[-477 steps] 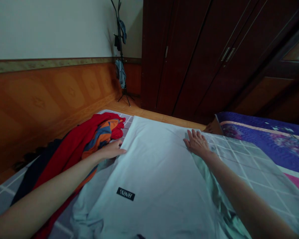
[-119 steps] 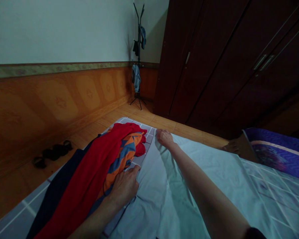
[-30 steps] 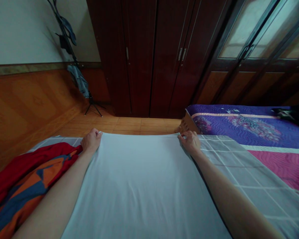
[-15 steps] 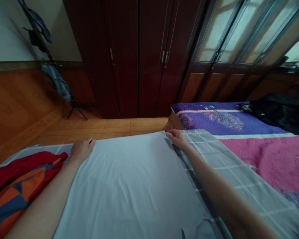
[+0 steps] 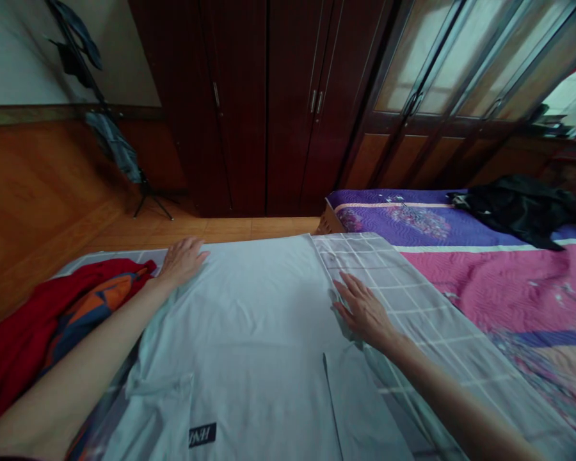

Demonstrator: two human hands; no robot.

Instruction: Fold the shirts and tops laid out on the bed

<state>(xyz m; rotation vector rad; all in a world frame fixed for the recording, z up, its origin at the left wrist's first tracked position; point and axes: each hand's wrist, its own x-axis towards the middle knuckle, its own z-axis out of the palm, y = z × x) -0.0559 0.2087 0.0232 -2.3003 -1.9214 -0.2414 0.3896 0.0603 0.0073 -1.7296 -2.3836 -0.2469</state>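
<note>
Step in hand, by the look of it: pale shirt (image 5: 264, 294) is being smoothed flat on the checked bedspread (image 5: 413, 301). Shirt is laid out mid-view, its far edge near the far end of the spread, dark label (image 5: 202, 435) facing up near the bottom of view. A few wrinkles are left; a flap of cloth (image 5: 365, 403) is laid at lower right. Left hand (image 5: 181, 261) is rested on the far left edge, fingers loosely spread. Right hand (image 5: 365, 312) is placed at the right edge, fingers wider. Nothing is seen gripped by either. Whether the right fingers are pressed onto cloth cannot be told.

Next move, as judged: creases to be pushed outward, or an edge to be pinched, without the layers being dragged. Red garment (image 5: 110, 266) and orange-and-blue cloth (image 5: 98, 301) are bunched close by on the left; snagging possible.

Containers: wardrobe (image 5: 292, 128) is closed, contents hidden. Slotted brown box-like thing (image 5: 330, 221) is seen by the purple-and-pink quilt (image 5: 499, 282); inside not visible.
</note>
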